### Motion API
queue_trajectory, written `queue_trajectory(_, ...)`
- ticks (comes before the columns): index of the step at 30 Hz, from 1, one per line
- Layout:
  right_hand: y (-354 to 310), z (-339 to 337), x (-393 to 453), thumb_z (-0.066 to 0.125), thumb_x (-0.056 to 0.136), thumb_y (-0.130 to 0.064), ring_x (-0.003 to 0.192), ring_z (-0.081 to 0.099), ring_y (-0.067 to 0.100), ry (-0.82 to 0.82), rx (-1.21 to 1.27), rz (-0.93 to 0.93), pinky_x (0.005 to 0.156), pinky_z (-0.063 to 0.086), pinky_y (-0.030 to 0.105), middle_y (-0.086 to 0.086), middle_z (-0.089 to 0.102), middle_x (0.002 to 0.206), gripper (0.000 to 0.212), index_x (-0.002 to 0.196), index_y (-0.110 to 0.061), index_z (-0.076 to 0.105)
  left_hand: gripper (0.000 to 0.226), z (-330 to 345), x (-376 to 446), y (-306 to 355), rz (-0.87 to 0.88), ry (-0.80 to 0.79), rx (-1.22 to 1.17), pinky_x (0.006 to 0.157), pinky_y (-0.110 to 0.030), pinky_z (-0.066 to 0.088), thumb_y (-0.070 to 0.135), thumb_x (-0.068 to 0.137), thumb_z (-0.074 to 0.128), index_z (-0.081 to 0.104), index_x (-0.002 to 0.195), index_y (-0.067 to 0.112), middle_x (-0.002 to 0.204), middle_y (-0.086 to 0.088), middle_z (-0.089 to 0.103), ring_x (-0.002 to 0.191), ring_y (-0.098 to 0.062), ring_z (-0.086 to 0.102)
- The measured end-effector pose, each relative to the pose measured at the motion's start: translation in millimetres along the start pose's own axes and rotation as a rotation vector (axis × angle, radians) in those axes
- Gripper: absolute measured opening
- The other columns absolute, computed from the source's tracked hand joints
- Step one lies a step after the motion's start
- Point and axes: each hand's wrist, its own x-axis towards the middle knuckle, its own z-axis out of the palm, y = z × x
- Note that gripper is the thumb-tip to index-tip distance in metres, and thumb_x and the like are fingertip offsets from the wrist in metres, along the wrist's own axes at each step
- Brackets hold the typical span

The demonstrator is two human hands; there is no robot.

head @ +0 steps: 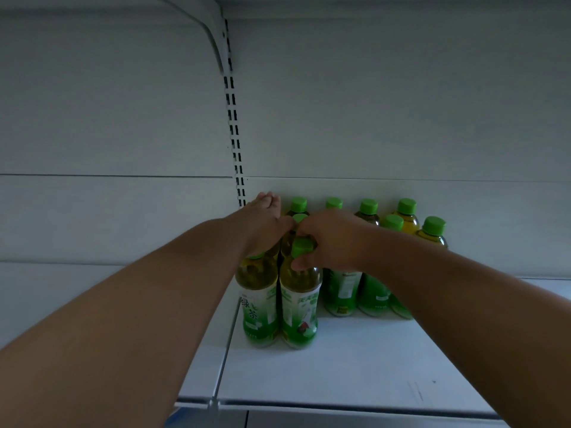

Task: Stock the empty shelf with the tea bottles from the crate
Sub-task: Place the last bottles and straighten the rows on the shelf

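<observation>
On the white shelf [355, 366], near its left end, your right hand [332, 239] is curled round the neck of a green-capped tea bottle [299, 307], with the thumb pressed just under the cap; the bottle stands upright on the shelf. Touching its left side stands a second front bottle [258, 301], also upright, its cap hidden beneath your left hand [262, 223]. That hand reaches flat over the bottles with its fingers stretched straight toward the back panel [401, 118], and it grips nothing that you can see. Behind these two, more bottles in the same columns show only their green caps between your hands. To the right, a cluster of tea bottles [370, 257] stands against the back panel in two staggered rows, all upright, partly covered by your right forearm. A slotted upright rail [233, 125] runs down the back panel just above your left fingertips, and a white bracket [213, 35] curves off its top.
</observation>
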Motion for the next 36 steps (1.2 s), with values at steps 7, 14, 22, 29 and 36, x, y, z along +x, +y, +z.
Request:
queue_trajectory(7,-3,-3,-5,0.076,0.077,-0.059,0.070,0.053,0.006,-0.032,0.049,0.055,0.054,0.036,0.026,-0.006,0.059,0.080,0.045,0.090,-0.018,0.061,0.076,-3,-5,3,0.008,-0.003,0.022,0.123,-0.039,0.001,0.056,0.103,0.025,-0.004,0.159,0.015,0.167,-0.003,-0.011,0.152,-0.014,-0.011)
queue_trajectory(14,40,-39,-26,0.068,0.093,-0.030,0.093,0.063,0.015,0.300,0.200,0.310,0.070,0.048,0.024,-0.005,0.068,0.103,0.015,0.107,-0.024,0.069,0.069,-11,-13,24,0.142,0.012,-0.042,0.123,-0.036,0.001,0.050,0.105,0.030,0.005,0.160,0.017,0.168,-0.003,-0.001,0.153,-0.015,-0.002)
queue_trajectory(22,50,-24,-19,0.064,0.092,-0.035,0.103,0.062,0.024,-0.024,-0.139,0.293,0.083,0.052,0.035,0.003,0.067,0.113,0.031,0.120,-0.022,0.065,0.076,16,0,58,0.068,0.007,0.129,0.120,-0.036,0.000,0.057,0.103,0.018,-0.002,0.159,0.009,0.167,-0.011,-0.006,0.153,-0.021,-0.007)
queue_trajectory(29,54,-22,-10,0.071,0.088,-0.042,0.093,0.059,0.023,0.034,-0.106,0.273,0.073,0.041,0.031,0.002,0.064,0.100,0.031,0.105,-0.016,0.067,0.072,16,0,57,0.100,-0.037,0.194,0.123,-0.040,0.000,0.053,0.104,0.014,0.004,0.160,0.009,0.167,-0.012,-0.009,0.153,-0.022,-0.010)
queue_trajectory(36,47,-12,-4,0.069,0.090,-0.038,0.084,0.054,0.020,0.069,-0.066,0.253,0.070,0.038,0.029,-0.002,0.056,0.088,0.017,0.091,-0.026,0.058,0.068,15,-1,55,0.120,-0.045,0.209,0.124,-0.043,0.005,0.049,0.105,0.016,0.008,0.160,0.009,0.167,-0.011,-0.010,0.153,-0.021,-0.011)
